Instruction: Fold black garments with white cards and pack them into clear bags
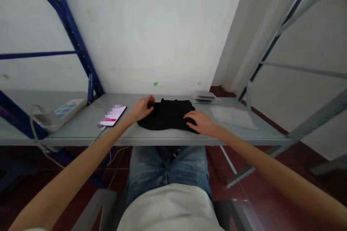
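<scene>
- One folded black garment (pixel 167 114) lies on the grey shelf (pixel 173 135), close to the front edge and right in front of the seated person; it is soft, matte cloth, bunched into a rough oblong with a rounded near edge.
- The left hand (pixel 142 108) sits at the garment's left far corner, fingers curled together over the cloth edge (whether they pinch a fold or only press on it I cannot tell from here).
- The right hand (pixel 202 122) rests flat on the garment's right near corner, fingers laid out loosely side by side, tips on the black cloth, palm down.
- Left of the garment, just beyond the left wrist, lies one phone (pixel 112 116): a thin, glossy slab with a lit screen, and a pale cable (pixel 95 138) runs from its near end over the shelf's front edge.
- Further left of the garment is one white power strip (pixel 66 109), hard plastic and long in shape, with a thick grey cord looping off it.
- Right of the garment lies one flat sheet of clear plastic (pixel 233 116), slightly crinkled.
- Behind and to the right of the garment sits a small stack of thin clear packets (pixel 204 97) (how many I cannot count).
</scene>
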Motion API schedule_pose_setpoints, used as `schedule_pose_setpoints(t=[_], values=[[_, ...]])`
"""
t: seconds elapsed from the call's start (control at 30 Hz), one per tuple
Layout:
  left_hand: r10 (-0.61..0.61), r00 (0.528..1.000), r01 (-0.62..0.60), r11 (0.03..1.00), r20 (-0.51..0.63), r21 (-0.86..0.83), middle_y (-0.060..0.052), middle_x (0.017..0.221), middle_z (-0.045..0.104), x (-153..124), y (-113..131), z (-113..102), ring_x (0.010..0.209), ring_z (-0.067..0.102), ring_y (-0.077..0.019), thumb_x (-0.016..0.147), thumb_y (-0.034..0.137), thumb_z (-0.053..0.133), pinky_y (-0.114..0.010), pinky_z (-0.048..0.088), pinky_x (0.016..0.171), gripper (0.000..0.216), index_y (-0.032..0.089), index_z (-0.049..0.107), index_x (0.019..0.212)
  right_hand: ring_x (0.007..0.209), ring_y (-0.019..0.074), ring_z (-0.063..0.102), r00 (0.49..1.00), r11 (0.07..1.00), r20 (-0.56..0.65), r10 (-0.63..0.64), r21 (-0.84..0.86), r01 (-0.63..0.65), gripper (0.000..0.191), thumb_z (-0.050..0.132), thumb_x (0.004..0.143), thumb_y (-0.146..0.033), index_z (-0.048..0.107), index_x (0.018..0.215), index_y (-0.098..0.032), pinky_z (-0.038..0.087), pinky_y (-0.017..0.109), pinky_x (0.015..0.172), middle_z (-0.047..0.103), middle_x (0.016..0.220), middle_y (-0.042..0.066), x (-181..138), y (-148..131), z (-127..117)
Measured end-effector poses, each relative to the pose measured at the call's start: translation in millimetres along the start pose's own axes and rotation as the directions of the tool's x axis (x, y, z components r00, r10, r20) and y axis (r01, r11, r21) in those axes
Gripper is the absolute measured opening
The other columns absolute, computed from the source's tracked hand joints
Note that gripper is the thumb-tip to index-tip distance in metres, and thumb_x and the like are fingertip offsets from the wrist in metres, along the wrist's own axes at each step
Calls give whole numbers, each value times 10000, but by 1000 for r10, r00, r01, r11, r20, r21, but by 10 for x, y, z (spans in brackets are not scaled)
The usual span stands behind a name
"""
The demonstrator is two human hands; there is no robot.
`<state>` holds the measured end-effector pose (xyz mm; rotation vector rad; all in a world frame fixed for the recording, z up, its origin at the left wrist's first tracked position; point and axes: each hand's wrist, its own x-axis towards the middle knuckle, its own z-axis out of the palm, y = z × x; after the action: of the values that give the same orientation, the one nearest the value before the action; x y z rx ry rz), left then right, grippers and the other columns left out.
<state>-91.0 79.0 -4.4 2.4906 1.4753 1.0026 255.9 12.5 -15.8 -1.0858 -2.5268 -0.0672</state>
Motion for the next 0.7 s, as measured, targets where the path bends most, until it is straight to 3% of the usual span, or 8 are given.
schedule_pose_setpoints(t=[0.13,0.23,0.33,0.43,0.57,0.7], values=[[163,958,-190,978,237,92,-66,1178,743,-311,62,-151,1152,680,-284,830,276,620,-429,513,1066,326,266,648,1154,1116,279,684,996,1000,89,-4,-13,5,248,661,963,-279,721,1201,-246,524,425,1018,746,1192,80,-306,55,-129],[195,944,-223,972,267,76,-85,1397,674,-537,8,-260,1324,613,-282,914,386,608,-446,440,1174,399,269,628,1294,1088,279,699,994,1000,111,11,-23,-9,237,659,958,-268,736,1181,-246,537,415,985,759,1169,79,-442,89,-176],[172,942,-203,976,288,81,-97,1532,584,-708,-63,-380,1444,520,-289,893,473,652,-461,376,1234,466,267,644,1311,1061,268,713,993,999,119,18,-36,-14,240,632,968,-256,747,1179,-251,548,396,953,769,1156,75,-490,114,-186],[149,932,-190,977,331,94,-94,1512,607,-790,-127,-477,1447,521,-301,839,510,709,-472,363,1244,458,277,700,1234,1036,261,723,993,998,119,7,-66,1,248,591,979,-235,763,1157,-254,553,384,932,778,1140,72,-489,116,-183],[166,917,-197,979,363,49,-81,1381,704,-731,-172,-519,1399,569,-291,905,505,635,-464,411,1210,285,279,747,1037,996,258,729,997,996,78,-4,-87,11,279,532,988,-207,782,1099,-263,553,378,910,791,1087,57,-445,114,-197],[193,922,-220,975,336,43,-61,1255,758,-578,-117,-517,1278,643,-276,972,484,533,-437,481,1120,290,277,724,898,974,265,732,995,992,-35,96,-74,-98,275,520,1002,-260,788,1063,-259,557,367,870,796,1079,57,-292,178,-243]])
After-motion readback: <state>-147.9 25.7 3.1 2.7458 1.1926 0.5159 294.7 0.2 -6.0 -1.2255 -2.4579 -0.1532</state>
